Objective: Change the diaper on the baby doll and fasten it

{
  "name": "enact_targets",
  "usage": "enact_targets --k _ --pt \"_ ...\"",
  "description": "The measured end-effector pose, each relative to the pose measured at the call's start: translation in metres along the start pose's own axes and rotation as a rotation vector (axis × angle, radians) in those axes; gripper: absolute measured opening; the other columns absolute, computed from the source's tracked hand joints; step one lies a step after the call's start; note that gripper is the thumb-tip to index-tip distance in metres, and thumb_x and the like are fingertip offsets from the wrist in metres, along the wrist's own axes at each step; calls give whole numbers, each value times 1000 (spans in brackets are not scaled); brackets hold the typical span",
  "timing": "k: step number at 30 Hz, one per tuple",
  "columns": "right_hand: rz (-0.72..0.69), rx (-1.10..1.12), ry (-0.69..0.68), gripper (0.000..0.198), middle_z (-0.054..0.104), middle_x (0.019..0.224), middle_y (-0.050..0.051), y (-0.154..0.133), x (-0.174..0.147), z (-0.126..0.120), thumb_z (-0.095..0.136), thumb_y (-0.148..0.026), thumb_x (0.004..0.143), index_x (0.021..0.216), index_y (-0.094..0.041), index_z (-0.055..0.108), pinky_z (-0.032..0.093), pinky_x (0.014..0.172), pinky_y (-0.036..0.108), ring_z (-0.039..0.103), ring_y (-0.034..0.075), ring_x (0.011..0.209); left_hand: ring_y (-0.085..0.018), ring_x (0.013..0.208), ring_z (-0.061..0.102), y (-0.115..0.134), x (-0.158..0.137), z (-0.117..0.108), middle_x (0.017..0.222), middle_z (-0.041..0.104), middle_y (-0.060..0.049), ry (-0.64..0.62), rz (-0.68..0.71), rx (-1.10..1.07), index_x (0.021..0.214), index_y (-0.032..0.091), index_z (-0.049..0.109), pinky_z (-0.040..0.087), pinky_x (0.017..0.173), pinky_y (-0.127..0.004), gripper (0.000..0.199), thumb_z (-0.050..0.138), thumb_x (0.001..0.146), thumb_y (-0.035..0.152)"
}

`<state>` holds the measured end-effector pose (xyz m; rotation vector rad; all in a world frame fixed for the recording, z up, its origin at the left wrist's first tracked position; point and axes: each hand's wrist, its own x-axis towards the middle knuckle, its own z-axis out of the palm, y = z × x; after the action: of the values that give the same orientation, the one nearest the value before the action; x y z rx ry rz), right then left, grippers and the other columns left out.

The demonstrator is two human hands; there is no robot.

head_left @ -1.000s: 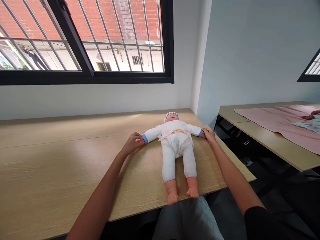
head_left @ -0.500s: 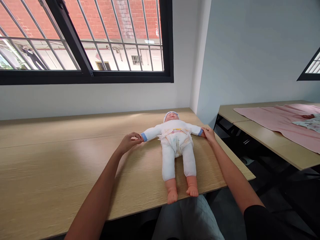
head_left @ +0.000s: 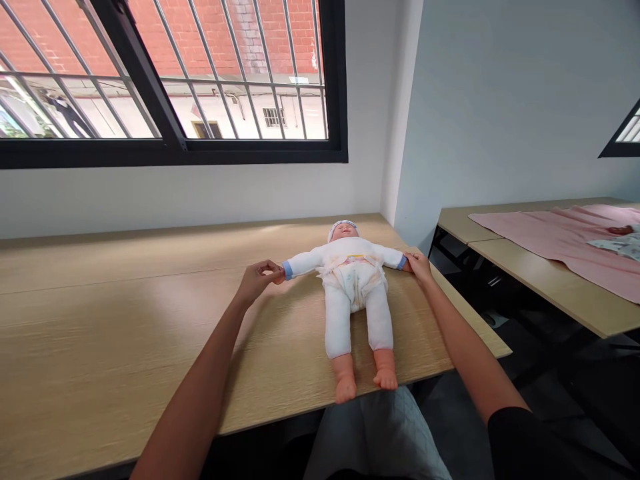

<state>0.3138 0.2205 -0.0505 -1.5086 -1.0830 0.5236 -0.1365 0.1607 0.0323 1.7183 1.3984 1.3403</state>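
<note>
A baby doll lies on its back on the wooden table, its feet at the front edge and its head toward the wall. It wears a patterned cap and a diaper over its white cloth body. Both doll arms are stretched out sideways, with blue cuffs at the wrists. My left hand is closed around the doll's hand on the left side. On the other side, my right hand grips the doll's other hand, fingers partly hiding it.
A second table stands to the right, across a gap, with a pink cloth and part of another doll on it. Behind my table is a wall with a barred window. My legs are under the front edge.
Both hands stay at the doll's hands and its arms remain spread. My left hand has shifted very slightly up; otherwise the view has only tilted a little.
</note>
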Motion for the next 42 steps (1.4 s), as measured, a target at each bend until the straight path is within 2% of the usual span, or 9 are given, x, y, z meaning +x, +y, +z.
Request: enact_targets --k 5,7,13,15,18,24,29,36,42 --pt "2 -5 2 36 56 53 -1 2 2 1 57 -53 64 55 -18 61 38 55 25 52 17 60 -17 59 59 11 -2 1 58 64 -3 9 48 19 56 18 62 46 61 -29 24 74 56 39" --pt "0 -5 2 36 55 53 -1 3 2 1 57 -53 65 55 -18 61 37 54 25 51 17 60 -17 61 60 13 -2 -1 62 66 -4 -61 36 -1 56 18 63 46 62 -29 23 75 56 37" --pt "-7 -9 -4 37 53 50 -1 5 3 3 57 -54 65 54 -18 60 36 54 25 49 16 57 -19 71 62 5 1 -13 69 68 -5 -374 -25 -24 57 18 63 46 67 -30 16 75 60 28" --pt "-22 -9 -12 38 53 50 -1 5 3 3 57 -55 65 55 -18 61 37 54 26 50 17 57 -19 71 62 0 3 -17 70 68 -5 -433 -46 -54 58 18 62 46 69 -31 16 75 62 26" --pt "-46 -5 -20 37 54 50 -1 6 2 3 57 -54 65 55 -18 61 38 55 26 51 17 58 -17 70 61 -9 4 -21 72 68 -4 -454 -63 -144 60 17 62 47 69 -30 16 75 65 25" --pt "-66 17 -15 33 61 56 2 6 2 3 58 -50 66 57 -19 63 40 59 28 55 20 62 -16 69 63 -25 5 -25 76 69 -4 -385 -118 -377 56 16 58 48 69 -31 24 79 64 24" --pt "-47 8 -1 31 62 58 2 7 3 4 57 -48 66 58 -19 64 42 60 28 57 20 64 -16 70 63 -35 8 -28 74 69 -5 -273 -146 -447 57 15 59 48 68 -29 25 82 60 25" --pt "-38 9 2 33 63 58 2 5 2 3 57 -49 66 58 -18 64 42 59 28 57 20 63 -17 73 63 -32 8 -29 74 69 -5 -158 -120 -447 55 15 59 49 71 -30 26 83 54 26" --pt "-20 28 -3 36 63 60 3 5 2 2 56 -51 66 63 -17 67 43 59 29 57 20 64 -17 73 61 -24 2 -34 73 66 -4 -8 -159 -457 50 16 58 51 70 -31 28 84 45 25"
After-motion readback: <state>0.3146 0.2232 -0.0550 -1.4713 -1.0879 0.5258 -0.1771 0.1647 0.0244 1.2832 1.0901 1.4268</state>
